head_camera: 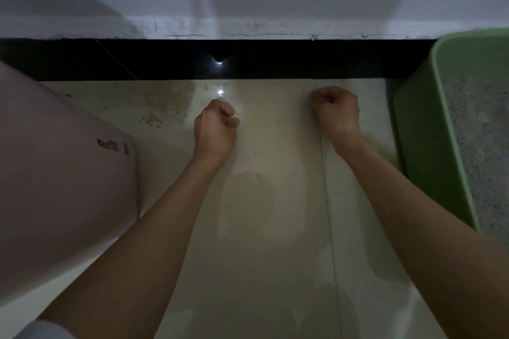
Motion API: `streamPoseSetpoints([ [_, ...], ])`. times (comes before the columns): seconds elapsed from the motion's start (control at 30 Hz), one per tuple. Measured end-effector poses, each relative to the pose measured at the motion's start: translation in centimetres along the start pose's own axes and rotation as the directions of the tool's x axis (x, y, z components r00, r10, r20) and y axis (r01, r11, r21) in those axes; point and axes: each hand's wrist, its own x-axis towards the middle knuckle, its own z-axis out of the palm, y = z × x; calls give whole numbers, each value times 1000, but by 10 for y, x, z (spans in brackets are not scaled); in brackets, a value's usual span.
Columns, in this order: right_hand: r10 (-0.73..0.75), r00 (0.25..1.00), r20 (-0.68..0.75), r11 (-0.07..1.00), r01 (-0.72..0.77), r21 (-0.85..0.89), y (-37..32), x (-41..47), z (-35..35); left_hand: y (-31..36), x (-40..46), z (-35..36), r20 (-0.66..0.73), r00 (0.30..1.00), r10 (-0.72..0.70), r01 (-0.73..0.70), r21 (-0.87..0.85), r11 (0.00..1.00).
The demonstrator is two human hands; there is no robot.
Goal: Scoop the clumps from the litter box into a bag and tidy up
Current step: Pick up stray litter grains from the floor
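Both hands hang over the pale tiled floor (275,228) with fingers curled into fists. The left hand (214,129) and the right hand (334,113) each seem to hold nothing, though the dim light could hide something small pinched inside. The green litter box (413,129) stands at the floor's right edge against the black skirting (275,59), its grey litter (479,146) showing inside; clumps cannot be made out. A pink bin-like container (63,173) sits at the left edge. Scattered litter grains (157,110) lie on the floor near the skirting. No scoop or bag is in view, so the risk is reaching blind in poor light, knocking the box and spilling more grains.
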Motion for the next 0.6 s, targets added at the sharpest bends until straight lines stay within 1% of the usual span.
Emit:
streamPoseSetpoints([
  [0.07, -168, 986, 19, 965, 169, -203, -6, 3, 10, 0, 2, 1, 4, 1000, -25, 25, 12, 1000],
  [0.1, -213, 976, 45, 939, 217, -267, -8, 5, 14, 1, 3, 1, 3, 999, -34, 34, 17, 999],
  [0.17, -264, 960, 89, 897, 279, -344, -9, 8, 19, 1, 3, 1, 3, 999, -44, 44, 34, 998],
  [0.27, -387, 914, 125, 830, 404, -386, -8, 9, 21, 1, 3, 3, 4, 999, -50, 50, 43, 998],
  [0.43, -457, 882, 117, 793, 463, -396, -3, 8, 25, 2, 3, 3, -3, 999, -50, 50, 51, 997],
  [0.53, -458, 879, 133, 765, 466, -444, -3, 9, 27, 4, 1, 2, -10, 998, -56, 56, 49, 997],
  [0.6, -453, 875, 170, 733, 474, -487, -3, 8, 30, 5, 1, 2, -21, 998, -64, 65, 40, 997],
])
